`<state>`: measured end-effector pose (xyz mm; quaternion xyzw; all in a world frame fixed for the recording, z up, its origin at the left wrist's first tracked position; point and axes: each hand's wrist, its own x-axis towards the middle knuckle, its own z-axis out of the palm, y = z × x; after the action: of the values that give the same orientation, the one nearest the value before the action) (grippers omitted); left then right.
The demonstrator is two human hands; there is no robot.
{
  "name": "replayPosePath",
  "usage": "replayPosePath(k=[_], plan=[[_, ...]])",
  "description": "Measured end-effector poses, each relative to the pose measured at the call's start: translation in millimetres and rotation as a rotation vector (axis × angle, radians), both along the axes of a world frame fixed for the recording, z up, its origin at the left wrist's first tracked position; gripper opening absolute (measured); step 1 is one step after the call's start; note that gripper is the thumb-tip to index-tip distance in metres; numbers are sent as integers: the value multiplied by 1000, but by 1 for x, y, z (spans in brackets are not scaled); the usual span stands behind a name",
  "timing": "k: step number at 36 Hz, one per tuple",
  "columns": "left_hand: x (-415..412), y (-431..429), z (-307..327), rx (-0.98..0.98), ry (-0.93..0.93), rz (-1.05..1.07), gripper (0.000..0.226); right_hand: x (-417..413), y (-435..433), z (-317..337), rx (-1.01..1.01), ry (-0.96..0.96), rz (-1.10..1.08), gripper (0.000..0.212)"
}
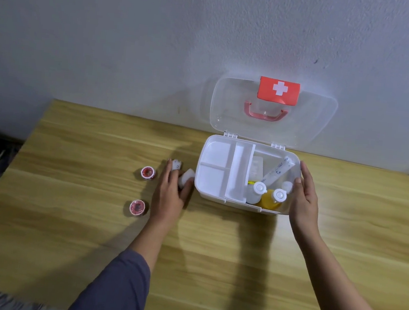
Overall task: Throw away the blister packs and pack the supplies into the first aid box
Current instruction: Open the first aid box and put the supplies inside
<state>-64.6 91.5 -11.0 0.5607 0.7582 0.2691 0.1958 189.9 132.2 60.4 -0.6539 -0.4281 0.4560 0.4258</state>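
On the left of the wooden table (64,215) sit two small red-and-white tape rolls, one nearer the wall (148,173) and one nearer the person (137,207), both standing apart from everything else. Just right of them the left hand (170,191) lies low on the tabletop, fingers loosely together and reaching forward; its fingertips touch a small white wrapped roll (176,165), and the thumb side rests against a second white roll (186,177) that lies just beside the box's left wall. I cannot tell whether the hand is actually gripping either one. The first aid box (209,193) stands open near the back of the table, its clear lid (316,121) upright against the wall with a red cross label and a pink handle. A white divided tray (218,166) fills the left part of the box and holds nothing that I can see. In the right part stand a white-capped clear bottle (256,192), a yellow bottle (273,199) and a long tube (279,169) leaning across. The right hand (304,199) lies flat against the box's right end, fingers straight and pressed together, thumb on the near side.
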Motion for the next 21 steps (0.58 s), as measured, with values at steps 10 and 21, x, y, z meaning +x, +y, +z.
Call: replayPosePath(k=[10,21], plan=[[4,4,-2,41,-94,45,52,-3,0,2,-3,8,-18,41],[-4,10,-4,84,-100,-90,53,-4,-1,5,5,12,-15,42]])
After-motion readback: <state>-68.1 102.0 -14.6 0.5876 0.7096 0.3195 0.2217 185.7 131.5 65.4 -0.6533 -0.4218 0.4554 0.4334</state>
